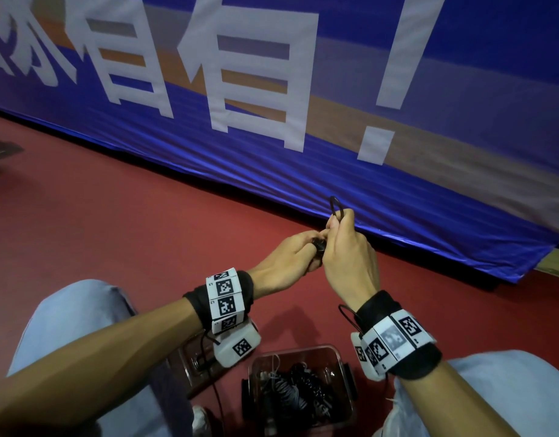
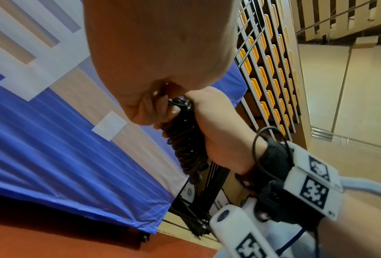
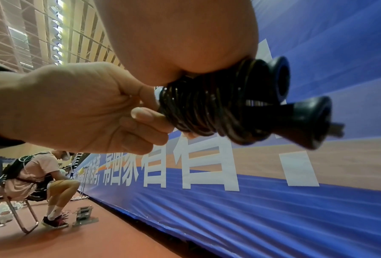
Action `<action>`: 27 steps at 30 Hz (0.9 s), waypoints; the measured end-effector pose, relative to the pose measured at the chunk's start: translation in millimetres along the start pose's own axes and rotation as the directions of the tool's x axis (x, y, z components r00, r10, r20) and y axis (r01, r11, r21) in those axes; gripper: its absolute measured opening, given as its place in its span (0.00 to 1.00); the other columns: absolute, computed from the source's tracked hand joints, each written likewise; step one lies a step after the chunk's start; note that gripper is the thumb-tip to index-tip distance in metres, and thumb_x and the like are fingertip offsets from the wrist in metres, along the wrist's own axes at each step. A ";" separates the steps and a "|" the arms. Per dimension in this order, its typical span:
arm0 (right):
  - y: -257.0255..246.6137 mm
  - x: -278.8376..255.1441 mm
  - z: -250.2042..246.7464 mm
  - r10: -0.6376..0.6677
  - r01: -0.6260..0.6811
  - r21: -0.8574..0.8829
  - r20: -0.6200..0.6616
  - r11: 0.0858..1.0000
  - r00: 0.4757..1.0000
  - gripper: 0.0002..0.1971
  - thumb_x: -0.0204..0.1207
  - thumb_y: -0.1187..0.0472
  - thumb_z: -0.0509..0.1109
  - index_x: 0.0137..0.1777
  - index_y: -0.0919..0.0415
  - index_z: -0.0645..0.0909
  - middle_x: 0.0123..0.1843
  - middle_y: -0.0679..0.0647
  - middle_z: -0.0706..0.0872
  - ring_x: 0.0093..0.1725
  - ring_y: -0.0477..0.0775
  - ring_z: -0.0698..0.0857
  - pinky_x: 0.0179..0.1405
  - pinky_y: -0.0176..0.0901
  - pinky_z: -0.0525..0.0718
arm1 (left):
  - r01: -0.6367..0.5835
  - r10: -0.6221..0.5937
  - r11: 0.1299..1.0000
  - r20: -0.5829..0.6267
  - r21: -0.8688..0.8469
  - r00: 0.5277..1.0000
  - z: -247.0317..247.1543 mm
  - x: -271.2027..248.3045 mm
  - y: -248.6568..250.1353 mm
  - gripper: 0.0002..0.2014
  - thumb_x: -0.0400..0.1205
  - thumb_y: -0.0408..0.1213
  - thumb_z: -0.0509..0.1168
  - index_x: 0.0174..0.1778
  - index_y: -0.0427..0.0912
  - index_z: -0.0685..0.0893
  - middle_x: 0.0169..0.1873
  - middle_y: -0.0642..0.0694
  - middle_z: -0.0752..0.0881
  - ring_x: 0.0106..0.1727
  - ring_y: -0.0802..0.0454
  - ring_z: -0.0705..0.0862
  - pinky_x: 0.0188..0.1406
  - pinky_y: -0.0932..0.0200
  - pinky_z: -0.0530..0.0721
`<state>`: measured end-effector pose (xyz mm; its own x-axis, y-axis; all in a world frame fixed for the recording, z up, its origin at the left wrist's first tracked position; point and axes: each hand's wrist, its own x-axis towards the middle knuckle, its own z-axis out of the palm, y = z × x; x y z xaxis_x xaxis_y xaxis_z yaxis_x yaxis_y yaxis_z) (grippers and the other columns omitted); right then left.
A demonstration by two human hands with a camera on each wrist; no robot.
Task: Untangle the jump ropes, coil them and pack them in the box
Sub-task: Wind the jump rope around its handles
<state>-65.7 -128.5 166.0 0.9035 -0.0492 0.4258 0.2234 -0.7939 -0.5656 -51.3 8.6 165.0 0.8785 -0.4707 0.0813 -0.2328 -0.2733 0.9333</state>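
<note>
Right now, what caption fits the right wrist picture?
Two hands wind a black jump rope around its handles.

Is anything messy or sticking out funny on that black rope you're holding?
Mostly it looks tidy. Both hands hold the black rope, wound tightly round its two handles. One small loop still pokes up above the right hand's fingers, not yet tucked in. The box below already holds other coiled ropes.

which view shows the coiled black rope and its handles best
The right wrist view: the coiled black rope fills the frame, wraps and both flared handle ends clear. The left wrist view shows the coil edge-on between the hands. The head view shows only one loop above the right hand.
</note>
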 end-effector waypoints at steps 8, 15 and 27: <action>3.2 -1.2 11.2 0.146 -0.129 0.139 -0.117 0.982 0.982 0.10 0.93 0.54 0.50 0.53 0.57 0.67 0.36 0.51 0.85 0.31 0.57 0.85 0.25 0.46 0.73 | 0.094 -0.180 0.934 -0.225 -0.345 0.958 21.7 5.8 -7.7 0.08 0.90 0.37 0.62 0.45 0.41 0.78 0.25 0.53 0.81 0.26 0.57 0.74 0.26 0.63 0.72; 1.2 -2.6 13.1 -0.014 0.012 -0.011 -0.153 1.000 0.988 0.04 0.92 0.56 0.51 0.56 0.54 0.65 0.32 0.49 0.85 0.29 0.62 0.86 0.22 0.44 0.66 | 0.252 -0.390 0.640 -0.025 -0.726 0.920 14.0 6.5 0.7 0.09 0.87 0.31 0.63 0.39 0.39 0.81 0.26 0.49 0.77 0.23 0.59 0.65 0.19 0.66 0.58; -1.4 -14.2 20.0 -0.043 0.044 0.054 -0.030 0.998 0.999 0.10 0.92 0.49 0.47 0.55 0.52 0.66 0.34 0.48 0.86 0.31 0.56 0.86 0.27 0.59 0.83 | 0.200 -0.260 0.926 -0.154 -0.321 0.953 10.3 -1.1 3.3 0.06 0.86 0.34 0.56 0.43 0.42 0.73 0.30 0.44 0.80 0.31 0.49 0.77 0.28 0.58 0.77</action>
<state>-71.6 -114.5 146.6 0.8817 -0.0337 0.4706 0.2826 -0.7611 -0.5839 -57.3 -0.4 164.3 0.9623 -0.2484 -0.1107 0.0942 -0.0776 0.9925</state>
